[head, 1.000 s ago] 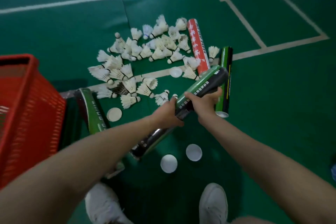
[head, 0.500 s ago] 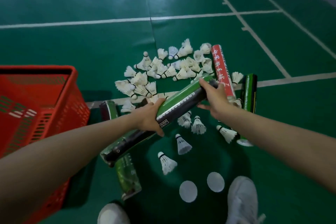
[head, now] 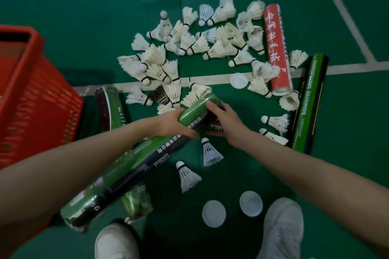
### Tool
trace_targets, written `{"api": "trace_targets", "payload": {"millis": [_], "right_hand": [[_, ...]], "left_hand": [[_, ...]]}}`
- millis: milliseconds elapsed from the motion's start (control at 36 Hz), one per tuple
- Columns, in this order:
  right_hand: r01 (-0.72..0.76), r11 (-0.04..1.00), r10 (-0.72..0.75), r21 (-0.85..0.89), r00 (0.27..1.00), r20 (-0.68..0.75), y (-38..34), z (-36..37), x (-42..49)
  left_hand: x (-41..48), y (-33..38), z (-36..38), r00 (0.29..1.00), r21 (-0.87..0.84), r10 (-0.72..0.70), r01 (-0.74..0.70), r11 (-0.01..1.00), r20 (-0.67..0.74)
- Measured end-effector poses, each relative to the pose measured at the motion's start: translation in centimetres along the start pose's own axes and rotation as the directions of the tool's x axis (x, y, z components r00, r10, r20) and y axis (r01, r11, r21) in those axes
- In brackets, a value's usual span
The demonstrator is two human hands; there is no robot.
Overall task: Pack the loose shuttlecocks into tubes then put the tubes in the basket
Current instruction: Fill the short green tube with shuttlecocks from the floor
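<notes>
Fingers of the left hand (head: pixel 170 122) wrap the green tube (head: pixel 147 157) mid-length in a closed grip, while the right hand (head: pixel 227 123) clasps its far mouth, hiding the opening.

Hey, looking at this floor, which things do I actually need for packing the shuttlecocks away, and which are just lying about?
Needed: held tube, loose shuttlecocks, red basket, spare tubes, white lids.
Not part of it: white shoes, court line.
</notes>
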State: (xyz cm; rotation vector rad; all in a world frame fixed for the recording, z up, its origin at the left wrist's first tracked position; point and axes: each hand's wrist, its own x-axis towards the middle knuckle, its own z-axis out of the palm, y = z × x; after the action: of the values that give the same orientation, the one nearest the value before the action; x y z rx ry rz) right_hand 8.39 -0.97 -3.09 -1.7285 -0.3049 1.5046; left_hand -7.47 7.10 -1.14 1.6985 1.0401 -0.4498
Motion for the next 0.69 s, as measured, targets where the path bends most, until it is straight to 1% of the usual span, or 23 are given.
{"api": "trace_targets", "payload": {"millis": [28,83,139,194,222,278,361,444,500,556,583,639,694], "right_hand": [[0.012,0.998,-0.011,-0.067,1.0,0.018,0.2,-0.2,0.1],[0.096,0.954,-0.092,-0.282,0.995,0.027,0.4,-0.6,0.4],[0.192,0.857,-0.214,-0.478,0.977,0.01,0.6,-1.3,0.3],[0.239,0.773,-0.303,-0.587,0.953,-0.011,0.7,-1.9,0.1],[0.247,0.733,-0.32,-0.634,0.947,-0.001,1.1,-2.3,0.0],[0.217,0.641,-0.286,-0.737,0.958,0.034,2.0,-2.8,-0.2],[0.125,0.497,-0.156,-0.859,0.986,0.054,4.2,-2.8,-0.1],[0.077,0.472,-0.053,-0.878,0.997,0.059,5.9,-2.2,0.3],[0.042,0.412,-0.004,-0.91,0.999,0.044,6.7,-1.5,0.7],[0.012,0.346,0.017,-0.938,1.0,0.019,7.1,-0.8,1.0],[0.004,0.329,0.032,-0.944,0.999,0.015,7.3,-0.5,1.1],[0.016,0.323,0.048,-0.946,0.998,0.034,7.8,-0.1,1.4],[0.058,0.333,0.005,-0.941,0.998,0.063,8.3,-0.1,1.5]], "left_hand": [[0.0,-0.2,0.0,1.0,0.011,-0.015,0.015,1.0,0.004],[-0.2,-0.7,0.0,0.999,0.026,-0.052,0.052,0.998,0.001],[-1.0,-1.0,0.3,0.995,0.049,-0.093,0.095,0.994,-0.027],[-1.7,-1.1,0.5,0.992,0.08,-0.118,0.122,0.989,-0.053],[-2.2,-1.2,0.7,0.989,0.078,-0.132,0.136,0.988,-0.06],[-2.9,-1.5,0.9,0.983,0.075,-0.169,0.174,0.982,-0.07],[-3.1,-2.3,0.9,0.97,0.082,-0.212,0.223,0.971,-0.119],[-2.7,-2.9,1.4,0.951,0.124,-0.226,0.255,0.959,-0.21],[-2.2,-3.1,1.9,0.946,0.156,-0.203,0.247,0.956,-0.254],[-1.9,-3.1,2.4,0.947,0.194,-0.168,0.226,0.955,-0.274],[-1.7,-3.0,2.6,0.948,0.219,-0.157,0.222,0.95,-0.278],[-1.5,-2.7,2.9,0.949,0.275,-0.142,0.221,0.936,-0.281],[-1.2,-2.4,3.0,0.95,0.344,-0.118,0.218,0.913,-0.287]]}}
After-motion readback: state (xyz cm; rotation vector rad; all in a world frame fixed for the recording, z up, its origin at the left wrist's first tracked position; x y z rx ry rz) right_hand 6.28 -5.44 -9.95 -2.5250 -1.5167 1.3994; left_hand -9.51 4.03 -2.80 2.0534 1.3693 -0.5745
